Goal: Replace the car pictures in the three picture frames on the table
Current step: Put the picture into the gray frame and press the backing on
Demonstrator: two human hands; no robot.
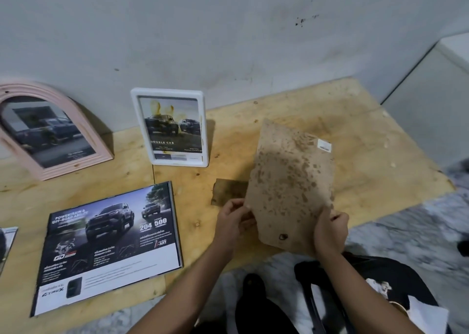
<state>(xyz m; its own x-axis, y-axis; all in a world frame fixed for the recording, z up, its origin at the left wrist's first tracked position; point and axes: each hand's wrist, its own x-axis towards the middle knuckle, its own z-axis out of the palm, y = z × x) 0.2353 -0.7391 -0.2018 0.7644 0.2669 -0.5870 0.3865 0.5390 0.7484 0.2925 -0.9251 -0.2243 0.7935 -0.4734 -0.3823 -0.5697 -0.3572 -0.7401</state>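
I hold up a brown, speckled picture frame (291, 184) with its cardboard back toward me, tilted above the plywood table (368, 161). My left hand (234, 219) grips its lower left edge and my right hand (330, 229) grips its lower right edge. A white rectangular frame (169, 127) with a stained double-cab truck picture stands at the wall. Left of it leans a pink arched frame (54, 128) holding a truck picture. A large truck brochure (111, 245) lies flat on the table's front left.
A small brown piece (228, 190) lies on the table behind the held frame. The corner of another printed sheet (7, 242) shows at the far left edge. A grey wall (228, 29) backs the table. Dark clothing and a marbled floor (406, 222) lie below.
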